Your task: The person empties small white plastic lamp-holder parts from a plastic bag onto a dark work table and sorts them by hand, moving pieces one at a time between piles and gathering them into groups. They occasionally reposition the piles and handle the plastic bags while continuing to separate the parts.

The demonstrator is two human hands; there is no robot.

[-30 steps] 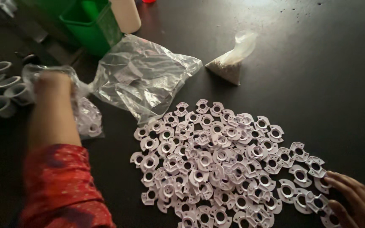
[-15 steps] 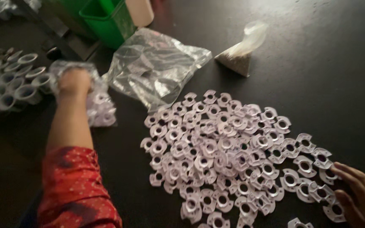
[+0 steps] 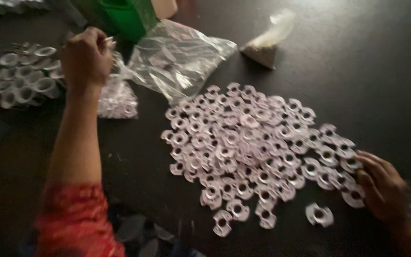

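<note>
Dozens of small pale pronged metal pieces [image 3: 258, 147], each a flat plate with a round central hole and bent tabs at the corners, lie spread in a loose heap across the middle of the dark desk [image 3: 372, 71]. The right hand [image 3: 381, 188] rests at the heap's right edge, fingers curled loosely over the outermost pieces and touching them; whether any piece is pinched between the fingers cannot be told through the blur. The left hand [image 3: 87, 56] is raised at the far left, closed into a fist around the gathered neck of a small clear bag [image 3: 117, 97] that holds more of the same pieces and hangs down to the desk. Just beside it lies a larger crumpled clear bag [image 3: 179, 59], flat and seemingly empty, and further back a small knotted packet [image 3: 262, 45]. A cluster of shiny round cups [image 3: 22, 81] sits at the left edge, with a green bin [image 3: 129, 16] behind. Each piece looks stiff, light and thin, probably with sharp tabs, so pinching one by its flat edges seems safest; they should slide readily on the smooth desk. The filled bag is soft and slippery, with some weight, and is best held by its bunched neck.
</note>
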